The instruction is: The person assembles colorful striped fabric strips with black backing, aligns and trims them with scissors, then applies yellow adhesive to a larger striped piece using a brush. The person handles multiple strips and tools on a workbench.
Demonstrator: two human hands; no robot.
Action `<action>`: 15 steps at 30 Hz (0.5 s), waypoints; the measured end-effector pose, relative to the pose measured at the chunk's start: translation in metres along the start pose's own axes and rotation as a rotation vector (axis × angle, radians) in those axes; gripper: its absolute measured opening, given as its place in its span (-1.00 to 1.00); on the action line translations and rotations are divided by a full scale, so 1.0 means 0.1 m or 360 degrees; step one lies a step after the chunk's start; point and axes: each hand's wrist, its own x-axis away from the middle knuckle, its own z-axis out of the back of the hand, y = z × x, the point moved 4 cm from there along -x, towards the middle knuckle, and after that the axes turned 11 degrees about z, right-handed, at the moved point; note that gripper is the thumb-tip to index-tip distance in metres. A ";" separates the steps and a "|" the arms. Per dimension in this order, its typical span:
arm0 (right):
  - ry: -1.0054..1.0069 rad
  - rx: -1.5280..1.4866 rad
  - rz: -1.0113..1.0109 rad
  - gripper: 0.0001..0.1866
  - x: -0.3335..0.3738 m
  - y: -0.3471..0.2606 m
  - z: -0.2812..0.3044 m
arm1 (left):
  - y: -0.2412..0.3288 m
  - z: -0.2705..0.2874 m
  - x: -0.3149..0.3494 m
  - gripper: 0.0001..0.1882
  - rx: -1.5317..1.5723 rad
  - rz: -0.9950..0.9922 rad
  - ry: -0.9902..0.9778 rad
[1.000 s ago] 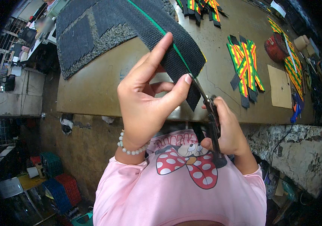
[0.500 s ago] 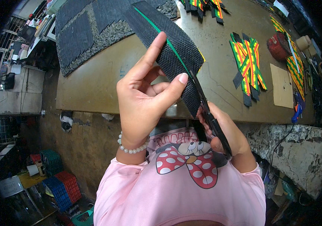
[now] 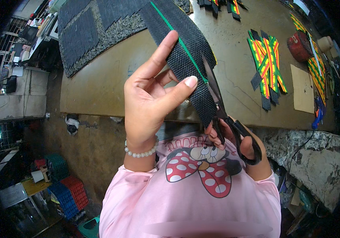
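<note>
My left hand [image 3: 148, 97] grips a wide black woven strap [image 3: 182, 33] between thumb and bent fingers, its index finger stretched up along it. A thin green line runs lengthwise down the strap, and a bit of yellow shows at its right edge. In my right hand [image 3: 257, 139] is a pair of black-handled scissors [image 3: 229, 119], thumb through one loop and fingers in the other. One blade lies over the strap's right side, pointing up and away; the other blade is mostly hidden behind the strap. The strap's lower end hangs beside the scissors' handles.
On the brown table [image 3: 98, 91], crossed green, yellow and red patterned strips [image 3: 267, 65] lie to the right. Beyond them are a cardboard piece [image 3: 302, 89], a dark red round object [image 3: 299, 45] and a blue-handled tool [image 3: 318, 115]. A grey mat [image 3: 110, 37] with black pieces lies far left.
The scissors have turned and their handles have spread apart, so the blade now shows broadside against the strap. My left hand keeps its grip on the strap. The view has shifted slightly.
</note>
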 end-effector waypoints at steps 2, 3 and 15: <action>0.0000 0.0432 0.0069 -0.30 -0.01 -0.06 0.01 | -0.01 0.00 0.00 -0.30 0.0016 -0.0010 0.0018; 0.0009 0.0568 0.0089 -0.29 -0.02 -0.07 0.01 | -0.01 0.00 0.01 -0.30 0.0001 -0.0025 0.0024; -0.0041 0.0641 0.0059 -0.22 -0.01 -0.15 0.02 | -0.05 -0.02 0.00 -0.29 0.0077 -0.0019 0.0027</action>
